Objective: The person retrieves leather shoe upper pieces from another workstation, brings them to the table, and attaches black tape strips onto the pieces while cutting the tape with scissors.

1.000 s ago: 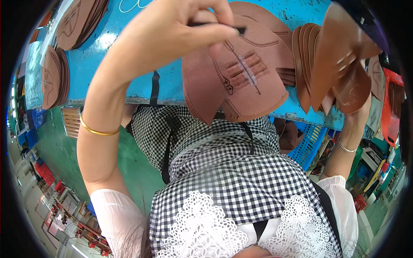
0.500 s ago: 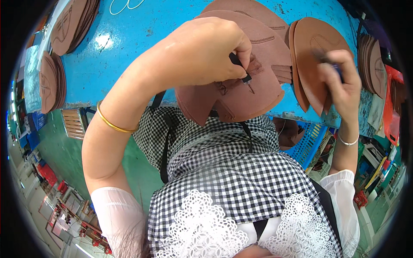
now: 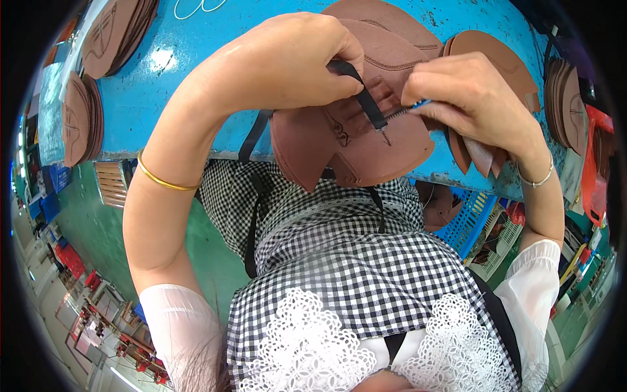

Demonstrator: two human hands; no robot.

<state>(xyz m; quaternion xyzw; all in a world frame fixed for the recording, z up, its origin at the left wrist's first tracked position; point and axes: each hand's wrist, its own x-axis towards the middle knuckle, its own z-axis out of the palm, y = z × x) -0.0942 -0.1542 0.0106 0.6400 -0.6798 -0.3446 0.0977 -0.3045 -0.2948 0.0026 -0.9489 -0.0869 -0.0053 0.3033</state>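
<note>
A brown leather shoe-upper piece (image 3: 366, 147) with stitched lines lies at the near edge of the blue table (image 3: 196, 72). My left hand (image 3: 294, 59) presses down on it and pinches a black strap (image 3: 362, 98) against the leather. My right hand (image 3: 467, 98) grips a thin blue-handled tool (image 3: 408, 110) whose tip touches the leather beside the strap.
Stacks of brown leather pieces sit at the table's far left (image 3: 78, 117), top left (image 3: 121, 29), behind my right hand (image 3: 496, 55) and at the right edge (image 3: 568, 91). A blue plastic crate (image 3: 473, 222) stands below the table on the green floor.
My right hand has let go of the stack of leather pieces and moved left with the blue tool to the strap. My left hand stays on the piece.
</note>
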